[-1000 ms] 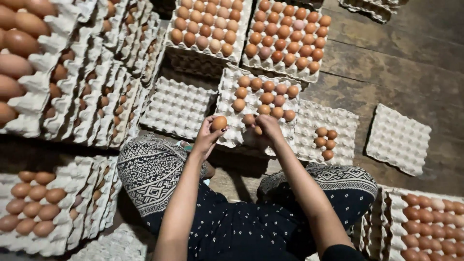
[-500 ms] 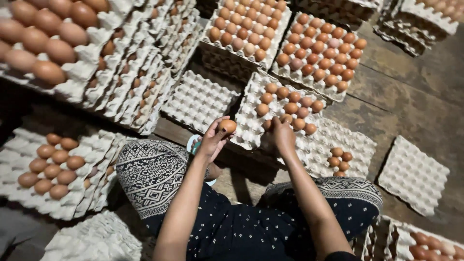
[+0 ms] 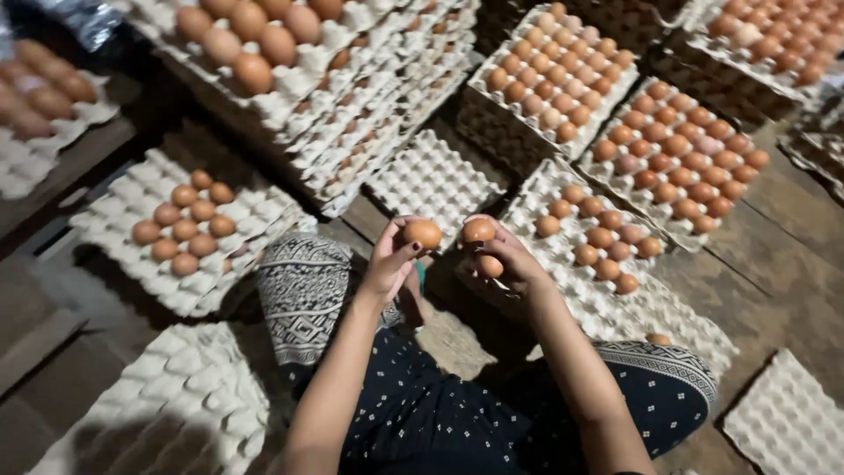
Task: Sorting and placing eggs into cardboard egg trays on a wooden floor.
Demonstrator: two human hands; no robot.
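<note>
My left hand (image 3: 393,264) holds one brown egg (image 3: 422,233) up at its fingertips. My right hand (image 3: 505,259) grips two brown eggs, one on top (image 3: 478,230) and one lower in the palm (image 3: 490,266). Both hands are raised close together over my lap, in front of a partly filled grey pulp egg tray (image 3: 615,308). An empty pulp tray (image 3: 431,180) lies just beyond my left hand. My knees in patterned dark trousers frame both arms.
Full trays of brown eggs (image 3: 677,149) stand at the back right and back middle (image 3: 554,75). A tall stack of filled trays (image 3: 352,105) rises at the left. A partly filled tray (image 3: 185,229) lies at my left knee, empty trays (image 3: 787,422) on the wooden floor.
The camera view has swung left and nearer. My hands have lifted off the tray and come together. The right hand now shows two eggs; the left still holds one.
</note>
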